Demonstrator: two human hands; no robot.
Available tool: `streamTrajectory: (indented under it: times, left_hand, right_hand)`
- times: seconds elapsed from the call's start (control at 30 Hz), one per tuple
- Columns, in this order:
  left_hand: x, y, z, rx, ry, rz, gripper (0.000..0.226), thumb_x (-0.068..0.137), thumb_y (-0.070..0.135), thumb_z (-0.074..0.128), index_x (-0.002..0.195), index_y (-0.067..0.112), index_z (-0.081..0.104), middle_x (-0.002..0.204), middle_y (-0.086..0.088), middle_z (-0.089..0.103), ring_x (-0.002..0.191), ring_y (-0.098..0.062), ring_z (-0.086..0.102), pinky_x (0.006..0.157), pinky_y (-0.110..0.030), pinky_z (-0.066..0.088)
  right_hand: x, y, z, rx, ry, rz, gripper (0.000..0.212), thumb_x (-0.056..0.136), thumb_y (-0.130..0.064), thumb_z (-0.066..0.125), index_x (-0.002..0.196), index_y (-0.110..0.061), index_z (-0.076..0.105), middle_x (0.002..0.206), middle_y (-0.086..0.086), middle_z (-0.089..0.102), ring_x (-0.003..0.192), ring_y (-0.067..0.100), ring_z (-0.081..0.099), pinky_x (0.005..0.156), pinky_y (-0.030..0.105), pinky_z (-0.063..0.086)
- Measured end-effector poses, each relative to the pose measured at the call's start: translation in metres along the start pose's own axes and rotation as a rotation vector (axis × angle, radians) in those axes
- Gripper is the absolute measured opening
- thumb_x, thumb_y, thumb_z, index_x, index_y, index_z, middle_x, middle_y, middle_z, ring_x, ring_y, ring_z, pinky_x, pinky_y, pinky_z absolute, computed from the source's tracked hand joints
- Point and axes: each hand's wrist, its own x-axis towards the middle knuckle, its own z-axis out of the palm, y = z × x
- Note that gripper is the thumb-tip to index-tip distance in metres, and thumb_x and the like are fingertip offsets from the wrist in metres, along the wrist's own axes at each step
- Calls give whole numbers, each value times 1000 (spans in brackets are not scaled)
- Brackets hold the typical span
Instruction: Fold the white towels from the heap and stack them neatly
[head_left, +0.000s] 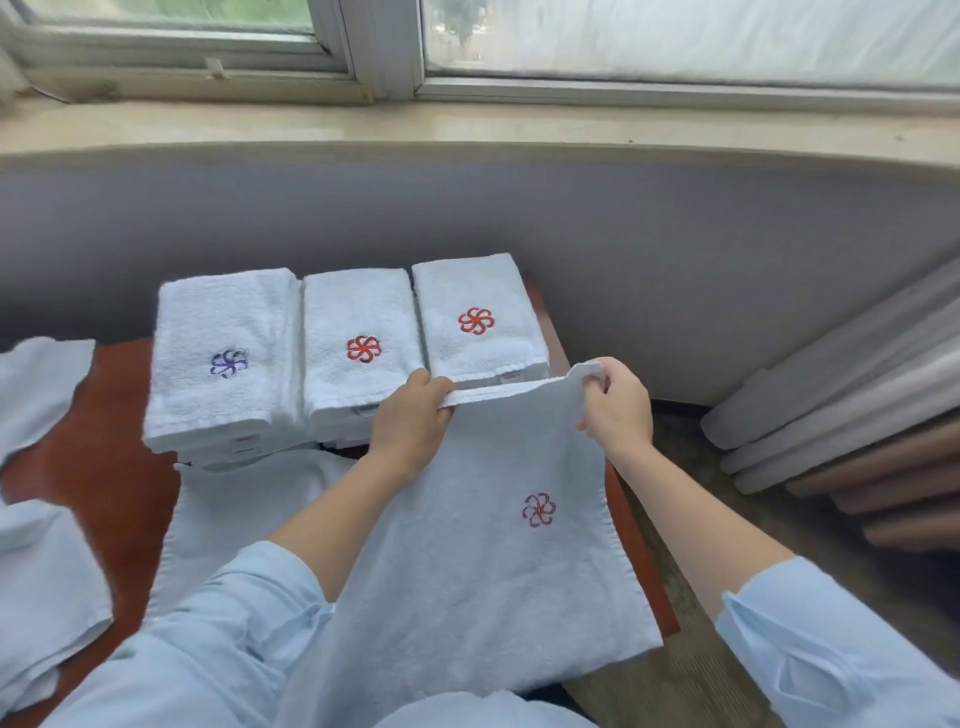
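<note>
**While the left hand (410, 421) and the right hand (615, 405) hold one white towel (467, 561)**

As the towel hangs from its far edge towards the person's body, we see both hands closed on that edge. The left hand grips it with curled fingers, and the right hand pinches the right corner between thumb and fingers. The edge is stretched between them, just in front of the folded towels. A dark red and purple pinwheel emblem (538, 510) shows on the right half of the towel.

At the back of the brown table (119, 467) three stacks of folded towels stand side by side and touch each other. The left stack (223, 358) has a purple emblem on top, while the middle stack (361, 343) and the right stack (478, 317) have red ones.

The heap (36, 571) of unfolded towels lies at the left edge of the table. Under the left forearm more white cloth (234, 514) lies flat; perhaps it belongs to the same towel, but we cannot tell.

Both sleeves (223, 649) are light blue.
</note>
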Motion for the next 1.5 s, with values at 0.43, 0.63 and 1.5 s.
streamTrajectory:
  times: [0.43, 0.63, 1.5]
  left_hand:
    - [-34, 14, 20, -25, 10, 10, 20, 90, 21, 64, 110, 25, 64, 109, 7, 61, 106, -17, 55, 78, -36, 45]
    - [-62, 25, 48, 117, -172, 47, 31, 85, 20, 62, 115, 29, 61, 110, 9, 58, 108, -15, 54, 74, -28, 39]
    - [-111, 60, 106, 348, -557, 261, 74, 88, 43, 56, 154, 28, 26, 165, -2, 8, 148, -21, 17, 117, -38, 27]
  right_hand:
    - [14, 43, -13, -173, -83, -23, 25, 93, -12, 54, 77, -32, 57, 80, -14, 61, 78, 11, 62, 65, 33, 56]
    - [-3, 74, -28, -433, -272, -95, 22, 93, -9, 52, 92, -30, 60, 99, -5, 66, 80, 9, 58, 70, 31, 55]
    - [-98, 125, -22, -877, -663, -237, 56, 94, -13, 45, 148, -19, 29, 152, -2, 23, 142, 18, 23, 116, 46, 25]
